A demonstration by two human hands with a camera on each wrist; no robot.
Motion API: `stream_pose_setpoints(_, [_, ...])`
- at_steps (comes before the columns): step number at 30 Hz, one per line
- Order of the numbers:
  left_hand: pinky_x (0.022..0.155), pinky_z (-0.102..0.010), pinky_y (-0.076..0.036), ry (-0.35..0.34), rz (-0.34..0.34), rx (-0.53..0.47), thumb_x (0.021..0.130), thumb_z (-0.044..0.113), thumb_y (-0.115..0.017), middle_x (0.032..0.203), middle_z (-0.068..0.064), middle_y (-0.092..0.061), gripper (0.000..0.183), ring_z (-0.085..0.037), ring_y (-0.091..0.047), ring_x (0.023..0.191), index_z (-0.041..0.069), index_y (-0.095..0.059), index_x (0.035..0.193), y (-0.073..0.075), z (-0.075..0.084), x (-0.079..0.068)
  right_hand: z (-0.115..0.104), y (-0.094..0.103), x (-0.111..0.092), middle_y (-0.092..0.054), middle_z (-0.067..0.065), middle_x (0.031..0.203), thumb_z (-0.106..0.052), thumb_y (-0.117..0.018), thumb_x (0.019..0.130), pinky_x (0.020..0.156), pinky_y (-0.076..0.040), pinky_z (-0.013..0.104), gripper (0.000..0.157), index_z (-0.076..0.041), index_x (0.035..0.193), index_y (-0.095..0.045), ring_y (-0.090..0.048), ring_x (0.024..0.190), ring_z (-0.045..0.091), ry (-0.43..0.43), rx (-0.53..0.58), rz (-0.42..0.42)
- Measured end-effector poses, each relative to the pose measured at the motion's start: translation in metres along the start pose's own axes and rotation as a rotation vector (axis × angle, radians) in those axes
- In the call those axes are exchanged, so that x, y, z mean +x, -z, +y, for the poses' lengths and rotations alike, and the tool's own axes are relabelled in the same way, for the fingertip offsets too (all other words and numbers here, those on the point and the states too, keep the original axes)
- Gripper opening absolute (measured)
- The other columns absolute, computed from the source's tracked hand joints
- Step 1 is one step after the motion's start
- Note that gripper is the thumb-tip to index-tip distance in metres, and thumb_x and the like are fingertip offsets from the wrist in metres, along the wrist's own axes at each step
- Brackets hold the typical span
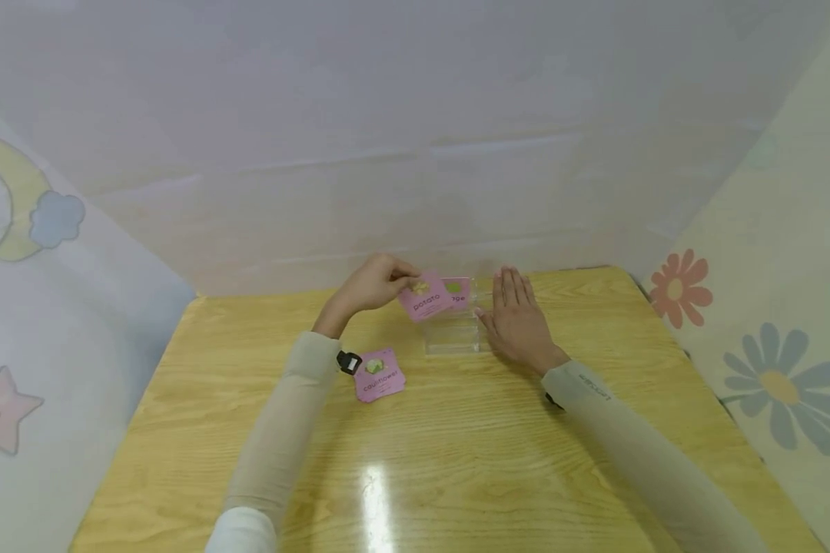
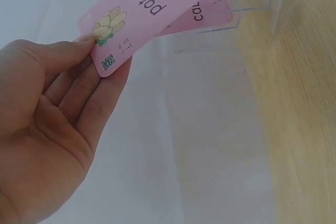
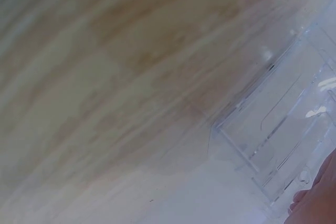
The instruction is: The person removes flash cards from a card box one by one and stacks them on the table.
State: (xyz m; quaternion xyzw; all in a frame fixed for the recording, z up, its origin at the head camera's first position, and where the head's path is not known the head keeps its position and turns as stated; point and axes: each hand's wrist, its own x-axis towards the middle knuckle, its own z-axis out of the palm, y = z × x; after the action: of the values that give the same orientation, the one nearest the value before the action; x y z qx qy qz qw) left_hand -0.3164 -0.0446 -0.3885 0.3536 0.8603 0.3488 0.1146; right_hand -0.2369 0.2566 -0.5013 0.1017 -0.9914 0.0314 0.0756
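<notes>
My left hand (image 1: pixel 376 286) pinches a pink potato card (image 1: pixel 425 298) between thumb and fingers. The card is held tilted at the upper left of a clear plastic tiered holder (image 1: pixel 451 339). Behind it, a second pink card (image 1: pixel 460 290) stands in the back tier; the potato card covers part of it, leaving "ge" readable. In the left wrist view this second card (image 2: pixel 210 10) shows the letters "ca". My right hand (image 1: pixel 519 319) lies along the holder's right side, fingers straight and thumb toward the holder. Only a bit of that hand (image 3: pixel 317 198) enters the right wrist view.
A small stack of pink cards (image 1: pixel 379 376), cauliflower on top, lies on the wooden table (image 1: pixel 456 461) beside my left wrist. Close behind the holder rises a pale wall covering (image 1: pixel 318 200). Decorated side panels (image 1: pixel 768 322) flank the table.
</notes>
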Motion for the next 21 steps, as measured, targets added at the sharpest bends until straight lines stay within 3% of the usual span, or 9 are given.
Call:
stream_pose_setpoints(2, [0.060, -0.025, -0.045, -0.003, -0.007, -0.017, 0.108, 0.011, -0.057, 0.127, -0.016, -0.077, 0.029, -0.012, -0.057, 0.064, 0.002, -0.074, 0.130, -0.001, -0.002, -0.002, 0.002, 0.000, -0.001, -0.002, 0.033, 0.173, -0.049, -0.030, 0.114, 0.135, -0.005, 0.060, 0.082, 0.012, 0.164, -0.008, 0.002, 0.164, 0.046, -0.003, -0.001, -0.007])
stream_pose_setpoints(5, [0.052, -0.022, -0.035, -0.005, -0.024, -0.037, 0.108, 0.008, -0.055, 0.125, -0.018, -0.077, 0.029, -0.009, -0.036, 0.052, 0.000, -0.073, 0.129, -0.003, -0.003, -0.005, 0.006, 0.001, -0.003, -0.003, 0.033, 0.173, -0.049, -0.031, 0.114, 0.135, -0.005, 0.060, 0.082, 0.011, 0.164, -0.005, 0.002, 0.164, 0.045, -0.005, -0.002, -0.008])
stream_pose_setpoints(6, [0.052, -0.021, -0.034, -0.004, -0.028, -0.037, 0.108, 0.008, -0.055, 0.124, -0.018, -0.077, 0.029, -0.009, -0.035, 0.051, -0.001, -0.074, 0.128, -0.003, -0.004, -0.006, 0.008, 0.002, -0.004, -0.004, 0.034, 0.173, -0.048, -0.032, 0.114, 0.135, -0.005, 0.060, 0.082, 0.011, 0.164, -0.004, 0.002, 0.164, 0.046, -0.004, -0.001, -0.006])
stream_pose_setpoints(21, [0.062, -0.019, -0.046, 0.052, -0.117, -0.084, 0.106, 0.007, -0.059, 0.121, -0.018, -0.078, 0.027, -0.011, -0.063, 0.075, -0.003, -0.074, 0.126, -0.012, -0.026, -0.020, 0.011, 0.004, -0.001, -0.002, 0.034, 0.173, -0.048, -0.031, 0.114, 0.134, -0.008, 0.062, 0.082, 0.013, 0.163, -0.007, -0.004, 0.163, 0.050, 0.008, -0.023, -0.009])
